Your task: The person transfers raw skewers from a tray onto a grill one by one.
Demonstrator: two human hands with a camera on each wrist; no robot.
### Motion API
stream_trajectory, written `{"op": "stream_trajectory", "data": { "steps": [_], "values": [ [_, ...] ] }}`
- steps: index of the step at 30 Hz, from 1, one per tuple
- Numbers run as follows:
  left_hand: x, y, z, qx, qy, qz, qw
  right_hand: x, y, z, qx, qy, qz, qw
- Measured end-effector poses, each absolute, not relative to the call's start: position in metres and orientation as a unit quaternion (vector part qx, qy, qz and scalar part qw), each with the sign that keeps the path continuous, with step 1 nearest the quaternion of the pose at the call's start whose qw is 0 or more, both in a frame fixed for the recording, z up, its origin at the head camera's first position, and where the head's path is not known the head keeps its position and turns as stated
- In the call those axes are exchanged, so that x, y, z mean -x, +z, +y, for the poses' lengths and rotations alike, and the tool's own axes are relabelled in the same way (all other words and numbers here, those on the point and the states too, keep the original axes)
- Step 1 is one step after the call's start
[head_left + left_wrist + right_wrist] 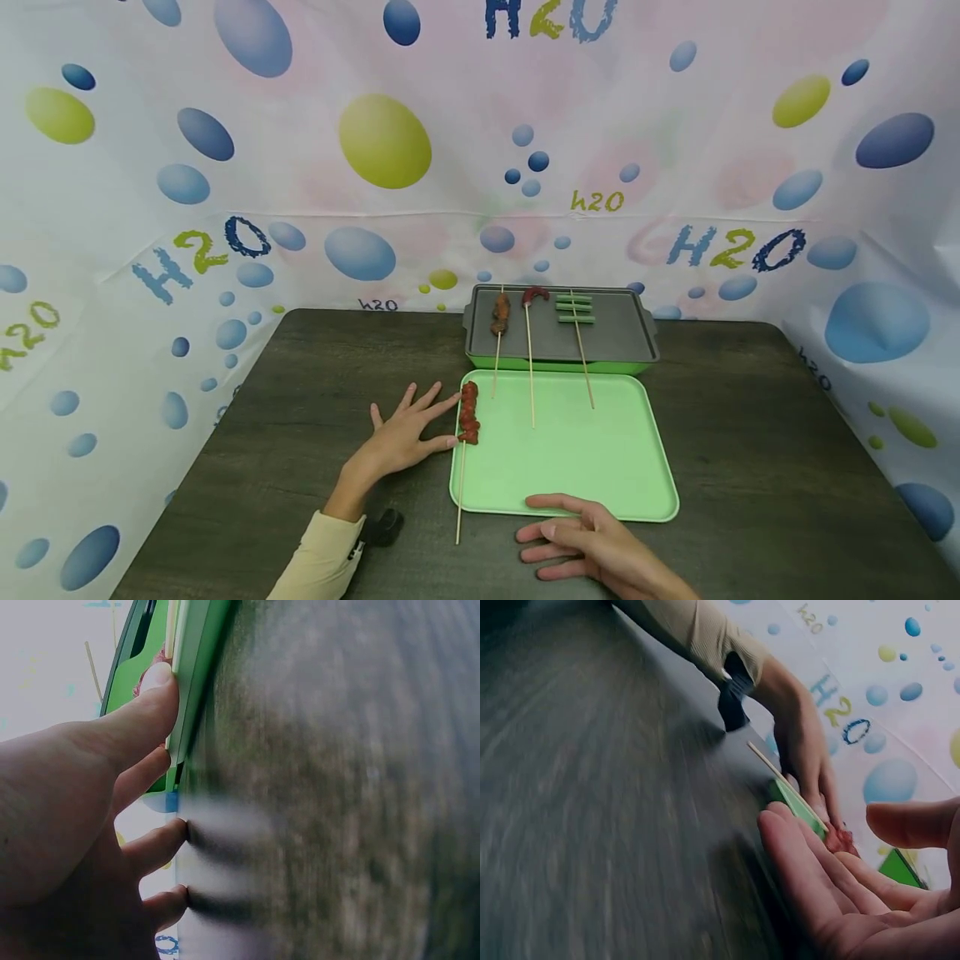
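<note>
My left hand [397, 437] is spread beside the left edge of a light green tray [562, 467]. Its thumb and index fingertips reach the red meat skewer [468, 412], which lies along that edge with its stick jutting past the tray's front. Whether those fingertips press on the meat is hard to tell; in the left wrist view the thumb [139, 716] lies against the tray's rim with a bit of red beyond it. My right hand [592, 546] hovers at the tray's front edge, fingers loosely bent, holding nothing.
Behind the tray stands a grey-topped green grill [622, 329]. Across it lie a brown meat skewer [500, 312], a dark red curled skewer [534, 295] and a green vegetable skewer [575, 308], sticks overhanging the tray. A patterned curtain [465, 167] backs the dark wooden table [750, 467].
</note>
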State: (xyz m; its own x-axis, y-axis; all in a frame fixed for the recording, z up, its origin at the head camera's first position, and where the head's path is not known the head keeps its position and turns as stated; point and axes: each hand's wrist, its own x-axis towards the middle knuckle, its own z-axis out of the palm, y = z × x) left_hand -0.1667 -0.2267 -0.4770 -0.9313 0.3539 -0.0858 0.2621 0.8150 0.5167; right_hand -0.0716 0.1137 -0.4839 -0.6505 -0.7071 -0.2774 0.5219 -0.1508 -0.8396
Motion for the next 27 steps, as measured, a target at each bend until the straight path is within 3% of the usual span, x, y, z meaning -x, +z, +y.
{"op": "stream_trajectory", "data": {
  "steps": [17, 27],
  "values": [
    [0.167, -0.478, -0.228, -0.158, 0.257, 0.949, 0.091, 0.079, -0.491, 0.046, 0.071, -0.784, 0.408, 0.463],
    [0.168, -0.476, -0.226, -0.165, 0.255, 0.949, 0.087, 0.079, -0.488, 0.023, 0.034, -0.804, 0.41, 0.43]
  ]
}}
